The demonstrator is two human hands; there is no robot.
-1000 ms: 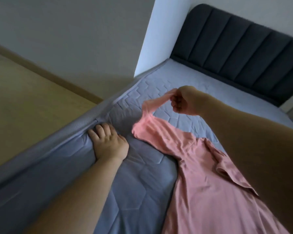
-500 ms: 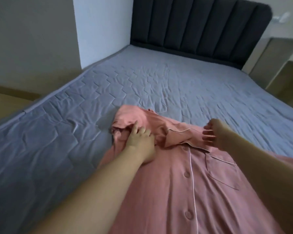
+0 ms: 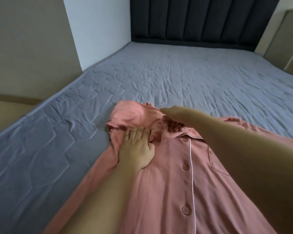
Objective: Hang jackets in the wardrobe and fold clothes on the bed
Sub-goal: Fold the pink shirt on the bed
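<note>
Left hand (image 3: 137, 149) flat on pink shirt (image 3: 167, 191), right hand (image 3: 174, 115) seemingly gripping collar, grey bed (image 3: 176, 78), dark headboard (image 3: 201, 19)

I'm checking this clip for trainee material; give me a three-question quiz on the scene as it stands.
1. True or false: the shirt lies with its buttons facing up.
2. The left hand is: A) on the mattress beside the shirt, B) pressing flat on the shirt, C) lifted in the air.
3. Fill in: the right hand is at the shirt's ____.

Key: 1 true. 2 B. 3 collar; its fingers curl into the bunched fabric there. The shirt rests on the bed.
</note>
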